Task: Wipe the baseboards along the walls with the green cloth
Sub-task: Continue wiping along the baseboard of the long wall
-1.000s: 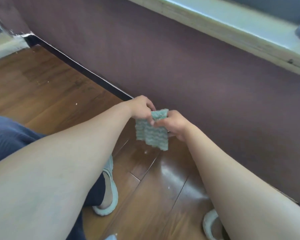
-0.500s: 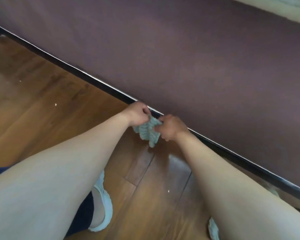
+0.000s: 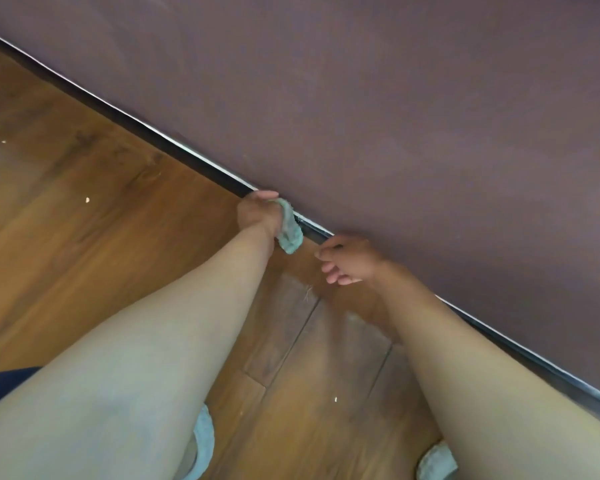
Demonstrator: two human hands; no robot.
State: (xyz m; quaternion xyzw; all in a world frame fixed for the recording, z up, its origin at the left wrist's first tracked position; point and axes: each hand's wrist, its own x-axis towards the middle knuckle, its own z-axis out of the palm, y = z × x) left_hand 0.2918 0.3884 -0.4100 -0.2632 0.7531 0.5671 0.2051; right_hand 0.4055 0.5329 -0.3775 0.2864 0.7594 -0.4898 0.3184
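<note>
- One green cloth [image 3: 290,230]: a small, nubbly, pale green rag, bunched into a rounded wad. It lies against the baseboard [image 3: 174,148], with its lower end hanging down towards the floor [image 3: 101,237].
- One baseboard in view: a dark strip with a thin pale top edge, running on a slant from upper left to lower right, where the purple wall [image 3: 395,116] meets the floor.
- Two hands. The left hand [image 3: 257,213] grips the cloth, its fingers curled over the wad and holding it to the baseboard.
- The right hand [image 3: 350,259] holds nothing. It hangs just in front of the baseboard, a little further right along it than the cloth, with its fingers loosely bent and slightly apart.
- One wooden floor of brown planks, on the near side of the baseboard.
- Three small pale specks on the floor, well out from the baseboard, and one small tuft of fluff [image 3: 307,292] near it, below the right hand.
- Two light blue slippers [image 3: 203,441] at the bottom edge, far from the baseboard and partly hidden behind the forearms.
- One patch of dark blue fabric [image 3: 0,386] at the lower left edge.
</note>
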